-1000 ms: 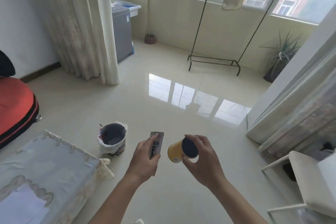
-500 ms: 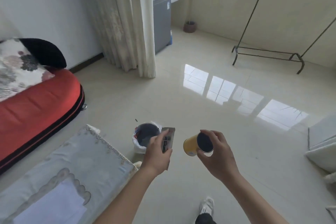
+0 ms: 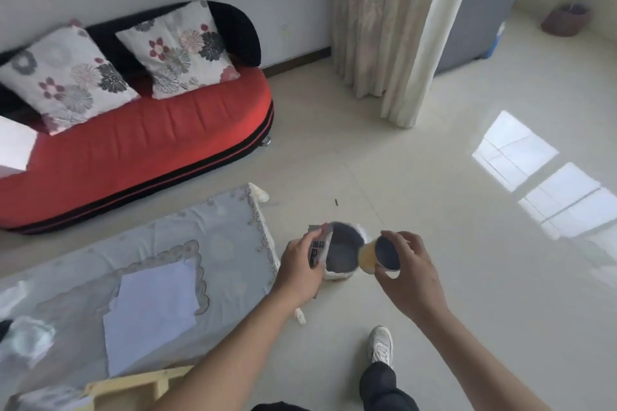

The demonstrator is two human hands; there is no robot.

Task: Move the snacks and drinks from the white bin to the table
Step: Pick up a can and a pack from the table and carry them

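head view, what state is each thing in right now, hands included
left hand: holds the snack packet, in the air
right hand: holds the yellow can, fingers round its dark end
snack packet: roughly upright, not yet on the table
yellow can: tipped on its side, dark end towards the camera
bin: open, lined with a bag, on the floor by the table corner
table: covered with a cloth, white paper lying flat on it

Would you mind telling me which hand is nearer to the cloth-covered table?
Left. The left hand, holding a packet, hangs just off the right edge of the table; the right hand, holding a yellow can, is farther right, beyond the small bin.
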